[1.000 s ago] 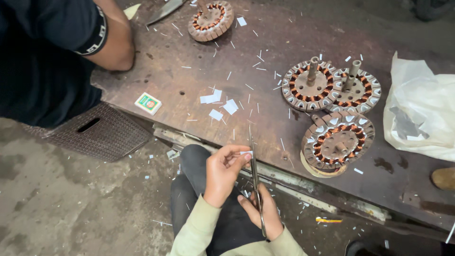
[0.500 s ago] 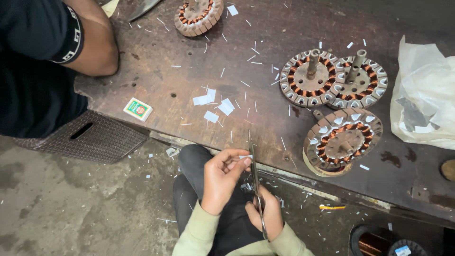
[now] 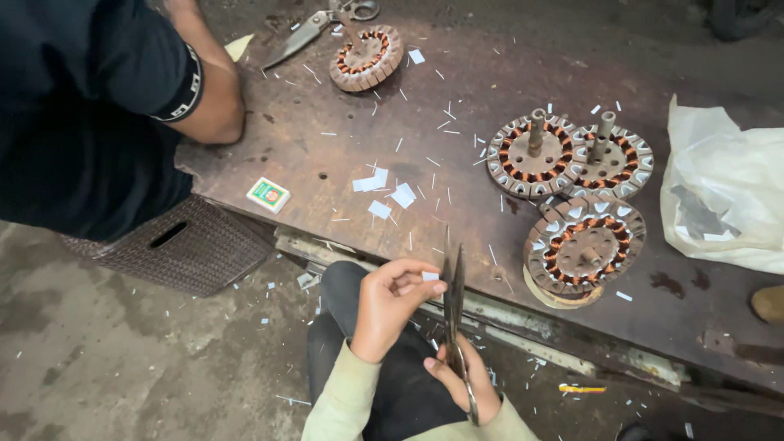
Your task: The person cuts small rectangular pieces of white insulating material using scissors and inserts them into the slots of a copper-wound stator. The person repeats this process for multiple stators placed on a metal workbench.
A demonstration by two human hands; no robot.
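Note:
My left hand (image 3: pixel 390 304) pinches a small white paper piece (image 3: pixel 429 276) right against the blades of a pair of scissors (image 3: pixel 454 304). My right hand (image 3: pixel 462 382) grips the scissors' handles low over my lap, with the blades pointing up toward the rusty metal table (image 3: pixel 457 73). Both hands hover just off the table's near edge. Three round copper-wound stators (image 3: pixel 581 245) lie on the table to the upper right of my hands. White paper slips (image 3: pixel 384 189) lie scattered in the table's middle.
Another person in a dark shirt rests an elbow (image 3: pixel 214 108) at the table's left end, seated on a woven stool (image 3: pixel 175 245). A fourth stator (image 3: pixel 366 55) and large shears (image 3: pixel 314 28) lie at the far edge. A small matchbox (image 3: pixel 268 194) and white plastic bag (image 3: pixel 727 188) also lie there.
The view has shifted slightly. My left hand has brought the paper piece up to the scissor blades, which now stand more upright. The other person's arm has barely moved.

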